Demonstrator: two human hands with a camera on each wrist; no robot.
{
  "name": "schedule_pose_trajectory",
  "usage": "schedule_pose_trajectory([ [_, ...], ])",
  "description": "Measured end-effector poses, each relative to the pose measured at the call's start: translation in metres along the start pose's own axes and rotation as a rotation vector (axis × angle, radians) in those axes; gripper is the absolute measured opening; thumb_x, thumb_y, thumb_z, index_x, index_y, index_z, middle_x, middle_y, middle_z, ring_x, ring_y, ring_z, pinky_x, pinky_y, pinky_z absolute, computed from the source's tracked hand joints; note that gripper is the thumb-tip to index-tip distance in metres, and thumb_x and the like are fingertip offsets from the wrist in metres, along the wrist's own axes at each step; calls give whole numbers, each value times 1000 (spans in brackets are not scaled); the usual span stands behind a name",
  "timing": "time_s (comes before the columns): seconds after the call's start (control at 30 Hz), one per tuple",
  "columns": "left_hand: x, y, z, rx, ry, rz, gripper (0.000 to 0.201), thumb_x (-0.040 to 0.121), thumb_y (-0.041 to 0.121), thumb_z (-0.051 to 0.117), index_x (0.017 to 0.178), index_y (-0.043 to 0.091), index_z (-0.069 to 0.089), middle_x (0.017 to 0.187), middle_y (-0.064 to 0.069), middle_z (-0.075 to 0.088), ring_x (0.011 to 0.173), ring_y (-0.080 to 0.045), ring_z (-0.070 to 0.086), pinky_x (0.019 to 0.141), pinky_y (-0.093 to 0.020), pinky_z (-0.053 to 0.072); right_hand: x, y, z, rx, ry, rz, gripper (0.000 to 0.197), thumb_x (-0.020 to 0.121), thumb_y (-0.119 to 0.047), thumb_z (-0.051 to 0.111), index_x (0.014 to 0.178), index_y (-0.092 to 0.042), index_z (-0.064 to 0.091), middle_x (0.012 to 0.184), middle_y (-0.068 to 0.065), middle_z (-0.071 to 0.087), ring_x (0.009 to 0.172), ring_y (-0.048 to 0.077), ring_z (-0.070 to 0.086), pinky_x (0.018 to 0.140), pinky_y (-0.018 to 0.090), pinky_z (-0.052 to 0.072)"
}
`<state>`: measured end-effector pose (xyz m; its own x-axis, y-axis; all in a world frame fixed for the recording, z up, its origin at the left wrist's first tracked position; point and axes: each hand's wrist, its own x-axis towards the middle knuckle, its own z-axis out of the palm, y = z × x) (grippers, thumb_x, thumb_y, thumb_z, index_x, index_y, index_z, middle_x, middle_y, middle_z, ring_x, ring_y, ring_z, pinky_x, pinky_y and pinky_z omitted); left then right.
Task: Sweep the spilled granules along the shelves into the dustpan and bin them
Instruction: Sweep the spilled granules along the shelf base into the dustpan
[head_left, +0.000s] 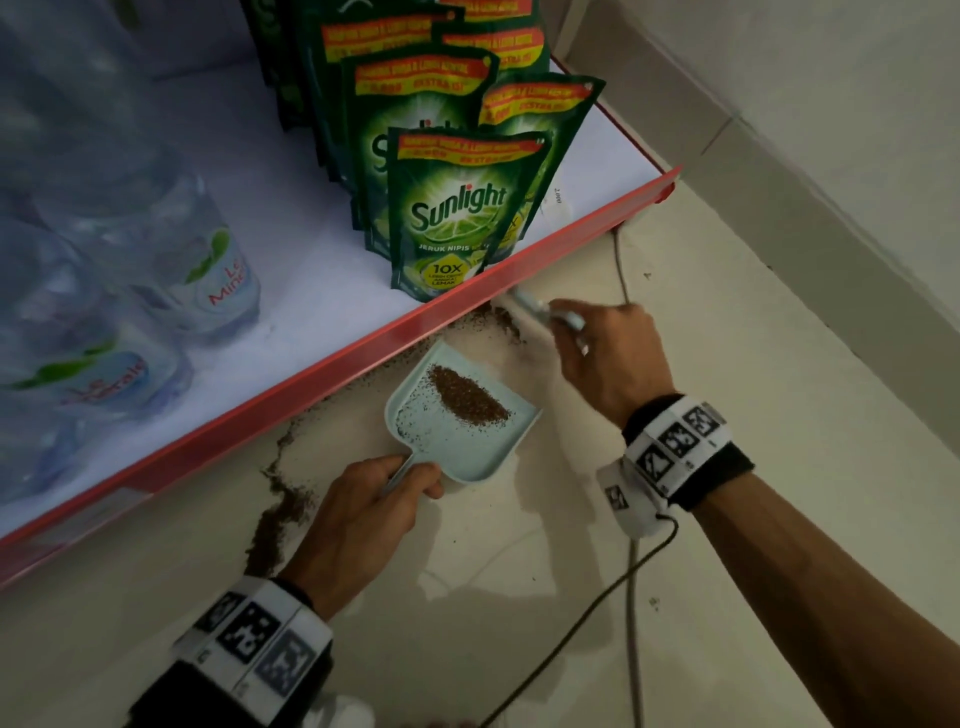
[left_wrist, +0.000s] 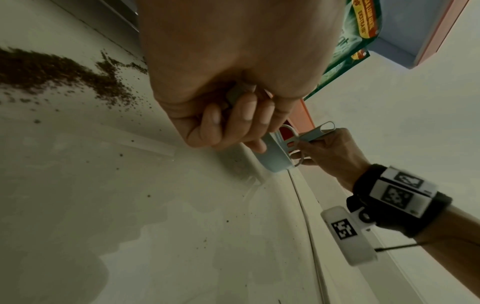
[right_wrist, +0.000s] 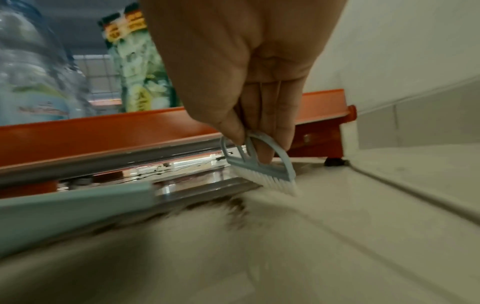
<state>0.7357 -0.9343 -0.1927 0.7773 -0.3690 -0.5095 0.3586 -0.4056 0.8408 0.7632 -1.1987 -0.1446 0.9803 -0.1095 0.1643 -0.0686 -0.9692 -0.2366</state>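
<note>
A pale blue dustpan (head_left: 470, 441) lies on the floor against the red shelf edge (head_left: 332, 366) and holds a heap of brown granules (head_left: 467, 397). My left hand (head_left: 410, 475) grips its handle, with the fingers (left_wrist: 244, 115) curled round it. My right hand (head_left: 566, 332) pinches a small blue brush (right_wrist: 262, 164) just past the pan's mouth. Its white bristles (right_wrist: 275, 184) touch the floor under the shelf lip, beside a dark patch of granules (head_left: 493, 317). More granules trail along the shelf base (head_left: 283, 499) to the left of the pan.
Green Sunlight pouches (head_left: 457, 208) and clear water bottles (head_left: 156, 249) stand on the low shelf. A grey cable (head_left: 631, 571) runs across the tiled floor under my right forearm. The wall and its skirting (head_left: 779, 182) close off the right side.
</note>
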Motion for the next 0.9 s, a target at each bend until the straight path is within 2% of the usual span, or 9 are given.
schedule_pose_trajectory([
  [0.1,-1,-4,-3,-4,2,-13,28,80,49,56,74,25,70,41,9,41,38,-5,35,48,-27,28,25,20,2,-158,16,221,21,94,-15,48,88,-13,68,63,10,54,60,38,58,54,33,35],
  [0.2,-3,-4,-3,-10,3,-13,28,78,49,54,73,26,70,40,9,39,38,-5,34,48,-26,28,31,26,8,-230,-98,359,22,95,-13,46,99,-11,67,84,23,63,78,43,61,59,35,35],
  [0.23,-3,-3,-3,-12,2,-12,29,76,50,53,73,27,70,40,9,39,38,-4,34,48,-26,27,25,20,12,-215,-135,336,23,95,-13,46,100,-10,68,85,22,65,78,41,62,60,34,38],
  [0.37,-4,-1,-5,-19,3,-17,30,75,51,53,73,26,69,40,10,40,38,-4,34,48,-28,28,-16,-21,18,-67,-163,103,20,95,-17,49,94,-13,69,66,6,65,59,33,62,57,33,49],
  [0.5,-5,-3,-7,-10,8,-9,30,76,50,52,73,25,69,40,9,40,37,-5,34,47,-27,28,-10,-20,6,-7,-43,90,24,95,-17,50,103,-17,72,64,11,67,53,33,59,60,37,54],
  [0.63,-5,-2,-6,-22,8,-15,31,75,50,53,74,23,69,42,8,38,39,-8,32,48,-26,27,40,20,3,-137,-34,206,33,93,-14,50,117,-21,71,86,22,72,77,44,63,74,42,53],
  [0.73,-2,0,-5,-21,2,-5,31,75,50,53,74,23,69,41,8,38,39,-7,33,48,-27,27,68,46,8,-165,-104,145,32,88,-4,48,107,-13,73,98,20,73,88,44,63,82,44,51],
  [0.8,0,1,-4,-18,2,3,31,76,50,52,73,25,69,40,8,39,39,-7,34,48,-27,28,77,56,13,-204,-127,69,33,87,0,49,109,-10,73,106,19,72,94,43,64,85,45,51],
  [0.9,2,-1,-4,-29,4,-2,31,77,50,52,72,25,69,39,9,40,37,-4,34,47,-26,28,87,65,23,-234,-99,22,33,86,4,53,110,-7,73,108,23,71,93,44,66,82,46,54],
])
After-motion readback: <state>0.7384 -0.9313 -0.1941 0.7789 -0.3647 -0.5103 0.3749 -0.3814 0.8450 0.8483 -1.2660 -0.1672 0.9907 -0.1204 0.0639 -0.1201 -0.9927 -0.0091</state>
